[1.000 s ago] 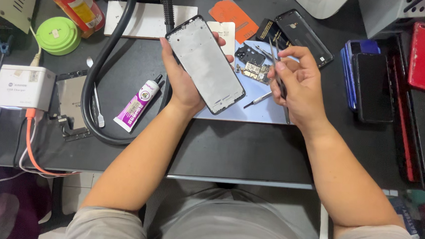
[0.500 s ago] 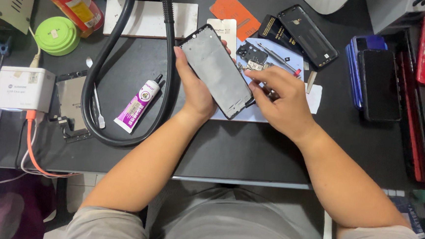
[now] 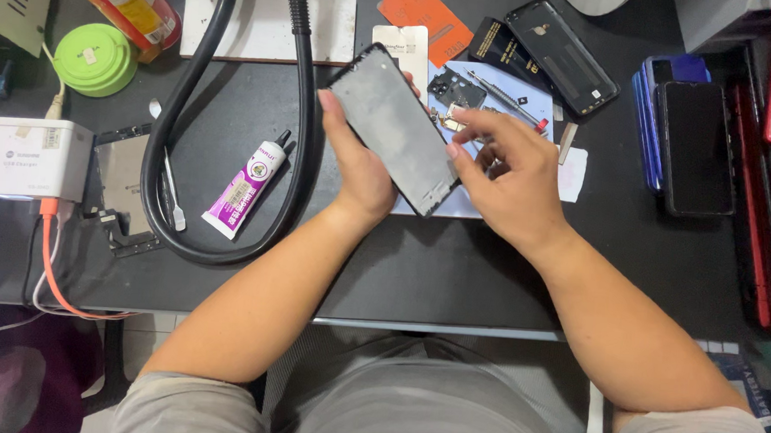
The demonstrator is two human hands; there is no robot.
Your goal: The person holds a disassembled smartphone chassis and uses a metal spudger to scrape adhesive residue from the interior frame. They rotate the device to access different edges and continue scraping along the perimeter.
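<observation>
A person's left hand (image 3: 362,166) is gripping a dark phone frame (image 3: 397,128), its fingers closed around the edge, tilted above the black counter (image 3: 454,265). The right hand (image 3: 512,184) is hovering just beside it, fingers loosely curled and holding nothing, near a purple glue tube (image 3: 243,190).

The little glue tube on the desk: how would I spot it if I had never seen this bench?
Start at the thick black hose that loops across the left half of the dark desk. Inside that loop, left of the left hand, lies the glue tube, slanted, nozzle pointing up and right. It alone is white and purple with a thin black tip; the metal plate beside it is plain grey.
</observation>
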